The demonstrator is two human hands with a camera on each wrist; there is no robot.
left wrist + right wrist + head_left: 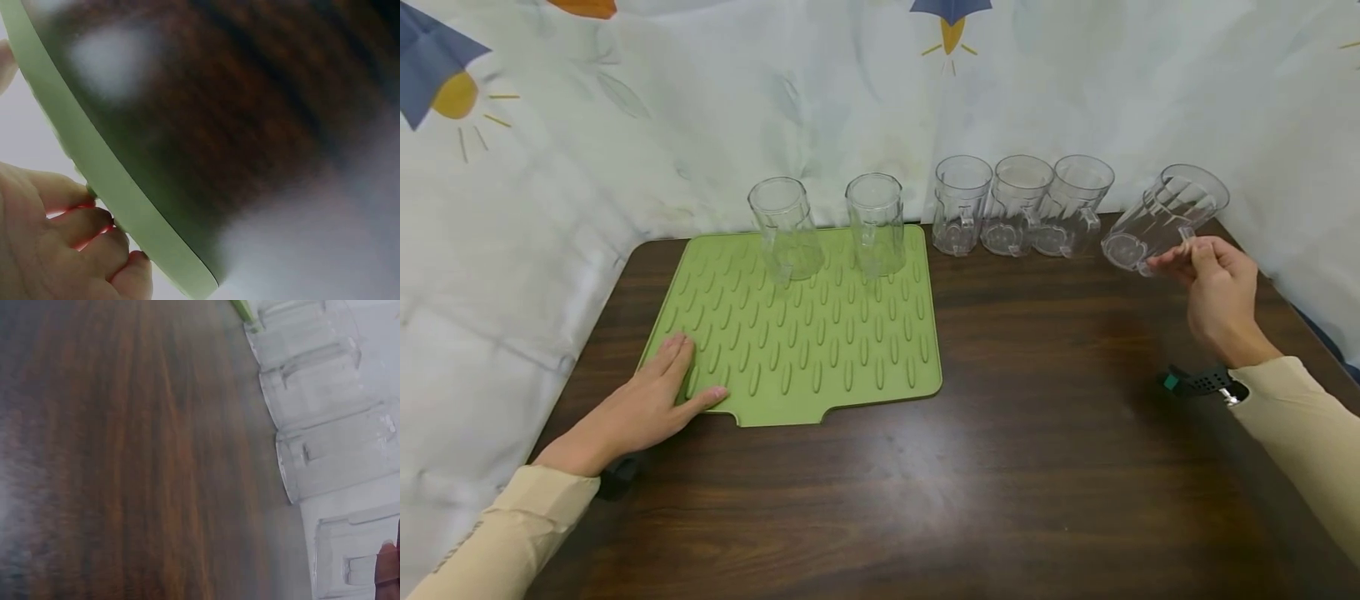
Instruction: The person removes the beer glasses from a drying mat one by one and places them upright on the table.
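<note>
My left hand (643,404) lies with straight fingers on the near left corner of a green ridged mat (790,400). In the left wrist view its fingers (94,244) touch the mat's edge. At the right, my right hand (1221,287) grips the handle of a clear mug (1168,217), which is tilted with its rim toward the right. That mug's handle (359,570) also shows in the right wrist view beside a fingertip. Two clear mugs stand upright on the mat's far part, one left (786,229) and one right (876,225).
Three more clear mugs, a left one (961,204), a middle one (1017,204) and a right one (1072,204), stand in a row at the back of the dark wooden table (1000,467). A pale patterned curtain (700,108) hangs behind the table.
</note>
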